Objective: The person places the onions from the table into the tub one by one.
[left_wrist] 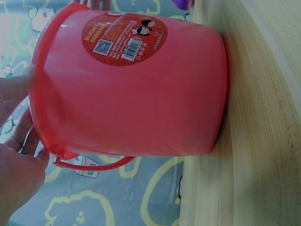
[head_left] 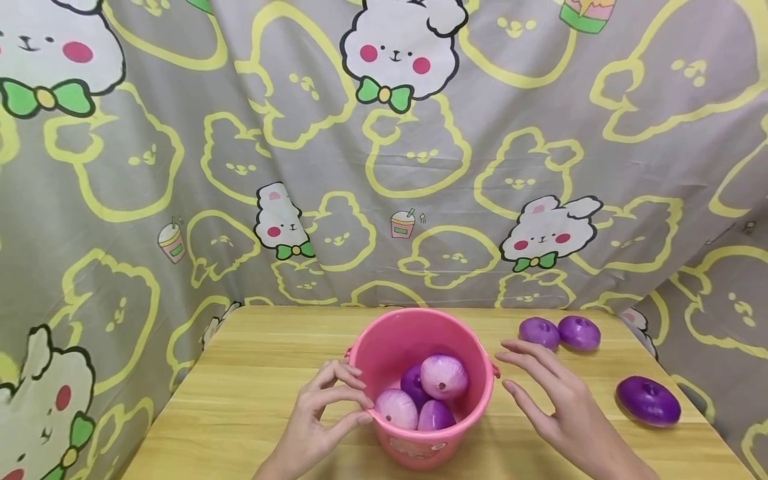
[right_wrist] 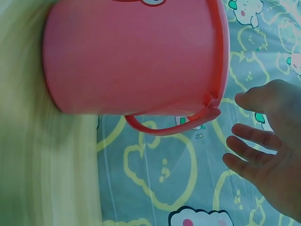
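A pink bucket (head_left: 420, 320) stands upright on the table with several purple onions (head_left: 444, 377) inside. At its left rim my left hand (head_left: 318, 413) holds the edge between thumb and fingers; the left wrist view shows the hand (left_wrist: 21, 165) by the bucket's open end. To the right of the bucket my right hand (head_left: 558, 403) hovers with spread fingers, apart from the rim and holding nothing. In the right wrist view a gap shows between that hand (right_wrist: 268, 150) and the bucket's handle (right_wrist: 164, 129), which hangs down behind.
Two onions (head_left: 539, 333) (head_left: 579, 333) lie side by side at the table's back right. A darker onion (head_left: 649, 401) lies near the right edge. The wooden table (head_left: 258, 373) backs onto a grey patterned curtain (head_left: 336, 167), which also hangs at both sides.
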Demonstrator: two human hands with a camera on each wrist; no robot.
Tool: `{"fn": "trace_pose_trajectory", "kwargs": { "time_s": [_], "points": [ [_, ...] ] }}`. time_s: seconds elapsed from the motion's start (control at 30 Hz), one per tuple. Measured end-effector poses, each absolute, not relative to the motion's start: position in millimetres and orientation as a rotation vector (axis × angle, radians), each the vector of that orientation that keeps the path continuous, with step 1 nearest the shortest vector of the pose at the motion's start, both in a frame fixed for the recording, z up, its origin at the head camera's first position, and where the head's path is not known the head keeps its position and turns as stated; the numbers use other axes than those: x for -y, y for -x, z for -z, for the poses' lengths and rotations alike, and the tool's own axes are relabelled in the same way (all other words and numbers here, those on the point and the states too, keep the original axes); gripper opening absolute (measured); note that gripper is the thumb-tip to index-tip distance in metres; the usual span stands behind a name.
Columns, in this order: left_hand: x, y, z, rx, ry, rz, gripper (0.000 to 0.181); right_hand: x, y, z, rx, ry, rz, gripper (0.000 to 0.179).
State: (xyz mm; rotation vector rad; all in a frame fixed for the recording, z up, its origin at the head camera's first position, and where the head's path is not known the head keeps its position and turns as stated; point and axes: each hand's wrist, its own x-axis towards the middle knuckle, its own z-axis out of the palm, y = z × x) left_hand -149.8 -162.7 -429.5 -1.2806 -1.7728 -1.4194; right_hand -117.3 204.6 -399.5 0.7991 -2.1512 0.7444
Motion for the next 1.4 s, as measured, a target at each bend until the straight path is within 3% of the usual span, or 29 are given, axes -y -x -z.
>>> {"fn": "trace_pose_trajectory", "kwargs": {
  "time_s": [0.37, 0.53, 0.63, 0.77, 0.97, 1.4],
  "points": [
    [161, 151, 432, 1.815, 1.265, 1.418, 0.023, -221, 109, 415, 2.205, -0.755, -0.683, 0.035],
    [161, 150, 432, 1.820, 1.263, 1.417, 0.024, -225, 104, 418, 2.308, -0.700, -0.676, 0.060],
    [162, 150, 431, 1.809, 1.269, 1.411, 0.023, -228, 103, 421, 2.314, -0.702, -0.675, 0.065],
    [162, 149, 430, 1.793, 1.274, 1.406, 0.022, -232, 103, 425, 2.300, -0.718, -0.678, 0.062],
    [164, 149, 430, 1.800, 1.263, 1.410, 0.021, -239, 103, 431, 2.271, -0.725, -0.653, 0.043],
    [165, 150, 431, 1.820, 1.242, 1.417, 0.021, -252, 106, 437, 2.200, -0.727, -0.602, 0.049]
  ]
}}
